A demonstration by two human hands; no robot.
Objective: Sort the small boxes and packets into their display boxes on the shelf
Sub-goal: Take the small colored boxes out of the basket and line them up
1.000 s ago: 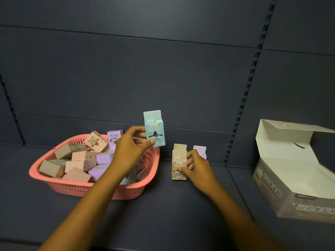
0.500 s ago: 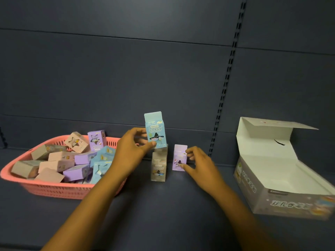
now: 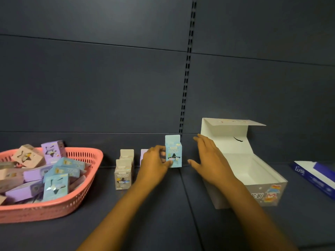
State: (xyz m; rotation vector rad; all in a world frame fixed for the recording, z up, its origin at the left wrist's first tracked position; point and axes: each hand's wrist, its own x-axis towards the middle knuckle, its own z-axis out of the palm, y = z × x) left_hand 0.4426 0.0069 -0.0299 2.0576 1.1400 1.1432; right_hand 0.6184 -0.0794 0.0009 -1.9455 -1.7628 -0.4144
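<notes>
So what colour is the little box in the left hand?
Light blue, with a small dark witch-hat figure on the little box that the left hand holds; head view.

Basket (image 3: 87,180) at left end of shelf (image 3: 163,214), small boxes (image 3: 54,171) piled in it. Right of basket: two cartons (image 3: 123,175) upright, one behind other. Further right: carton (image 3: 173,153) upright, left hand (image 3: 155,163) on it. Right hand (image 3: 211,159) between carton and display box (image 3: 262,193). Flat pack (image 3: 315,175) at far right.
</notes>
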